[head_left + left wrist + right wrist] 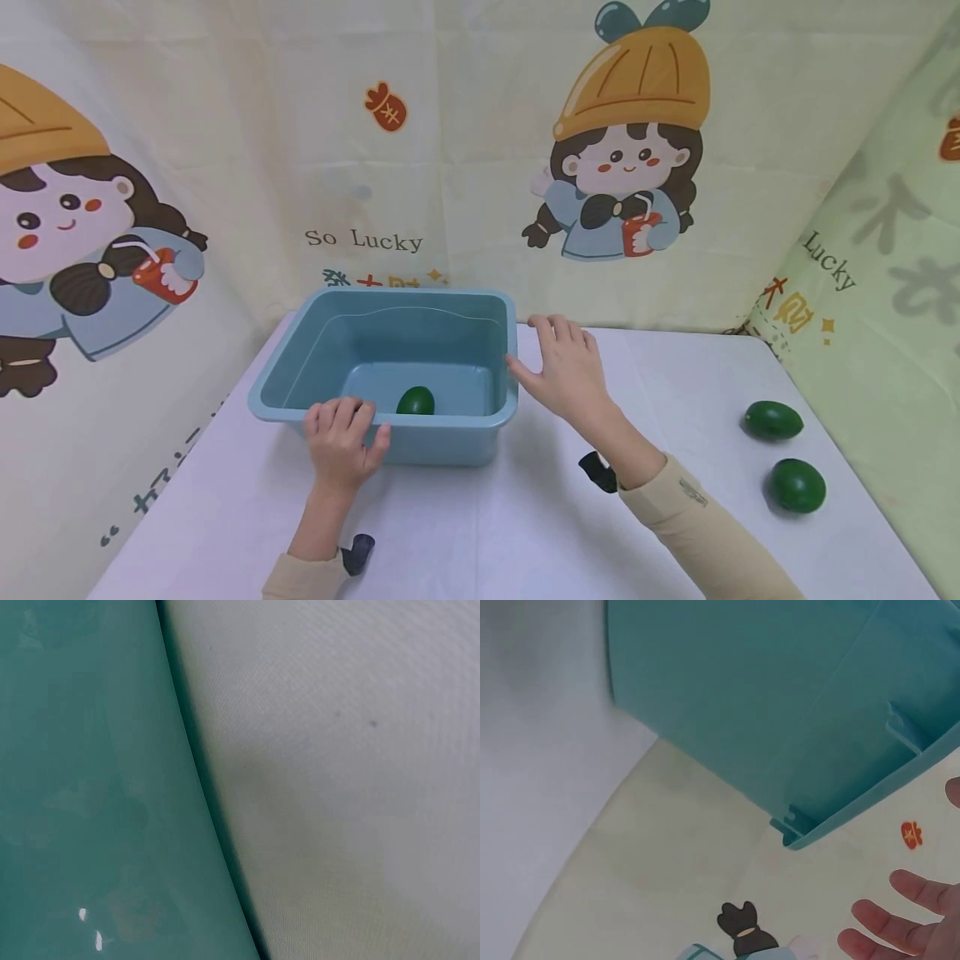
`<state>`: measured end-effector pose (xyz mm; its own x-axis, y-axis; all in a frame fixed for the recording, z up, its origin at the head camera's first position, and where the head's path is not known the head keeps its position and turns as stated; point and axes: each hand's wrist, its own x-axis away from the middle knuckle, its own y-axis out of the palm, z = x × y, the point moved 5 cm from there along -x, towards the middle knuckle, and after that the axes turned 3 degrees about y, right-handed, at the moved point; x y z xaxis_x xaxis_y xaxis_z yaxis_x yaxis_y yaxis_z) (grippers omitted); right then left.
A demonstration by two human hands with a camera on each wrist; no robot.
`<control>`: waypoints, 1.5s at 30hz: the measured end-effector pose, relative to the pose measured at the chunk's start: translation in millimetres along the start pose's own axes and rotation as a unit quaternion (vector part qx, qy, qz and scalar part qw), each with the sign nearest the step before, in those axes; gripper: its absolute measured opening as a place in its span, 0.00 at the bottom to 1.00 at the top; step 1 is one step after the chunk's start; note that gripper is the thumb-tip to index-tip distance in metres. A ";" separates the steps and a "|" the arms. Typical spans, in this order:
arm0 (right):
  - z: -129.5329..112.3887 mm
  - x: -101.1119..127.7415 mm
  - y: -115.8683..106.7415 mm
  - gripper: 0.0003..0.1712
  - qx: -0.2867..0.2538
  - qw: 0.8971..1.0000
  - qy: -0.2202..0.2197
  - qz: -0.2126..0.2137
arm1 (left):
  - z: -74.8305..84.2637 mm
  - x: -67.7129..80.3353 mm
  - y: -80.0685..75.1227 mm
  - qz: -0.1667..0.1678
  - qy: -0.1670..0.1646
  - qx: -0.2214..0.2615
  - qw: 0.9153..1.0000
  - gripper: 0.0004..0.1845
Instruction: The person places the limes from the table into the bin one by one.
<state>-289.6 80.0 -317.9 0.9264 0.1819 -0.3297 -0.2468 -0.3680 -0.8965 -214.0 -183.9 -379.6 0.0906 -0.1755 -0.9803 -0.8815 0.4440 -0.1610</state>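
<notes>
A cartoon curtain is hanging behind the white table [525,517]. The left hand [339,442] is curling its fingers over the blue plastic tub [300,367] near rim. The right hand [564,367], fingers straight and apart, is touching its right rim. One green egg-shaped fruit [416,401] is lying inside; two green fruits [772,419] are lying well apart, near the table's right edge.

Smooth, glossy blue plastic rectangular tub [450,433] on a matt white cloth table cover [525,533]; shiny dark green oval fruit [415,402] inside.

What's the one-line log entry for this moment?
left hand: grips blue tub front rim | right hand: open, at right rim | in tub: one avocado | on table: two avocados
</notes>
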 end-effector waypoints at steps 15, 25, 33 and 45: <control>26.4 15.5 -3.5 0.34 -0.005 0.999 0.023 0.031 | 1.1 -0.6 -0.2 0.002 0.000 0.000 1.000 0.26; 41.7 25.8 -1.8 0.35 0.001 0.999 0.041 0.031 | 2.1 -1.1 -0.7 0.001 -0.002 0.002 1.000 0.26; 55.8 34.4 -4.0 0.34 -0.013 0.998 0.057 0.035 | 2.6 -2.1 -0.9 0.004 -0.001 0.000 1.000 0.26; 72.1 46.7 -12.0 0.31 -0.030 0.996 0.064 0.053 | 3.3 -2.6 -1.3 0.005 -0.002 -0.001 1.000 0.26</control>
<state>-263.9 158.7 -343.9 0.9258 0.0231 -0.3773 -0.3307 -0.4339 -0.8381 -211.5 -181.1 -377.3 0.0832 -0.1673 -0.9824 -0.8828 0.4449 -0.1505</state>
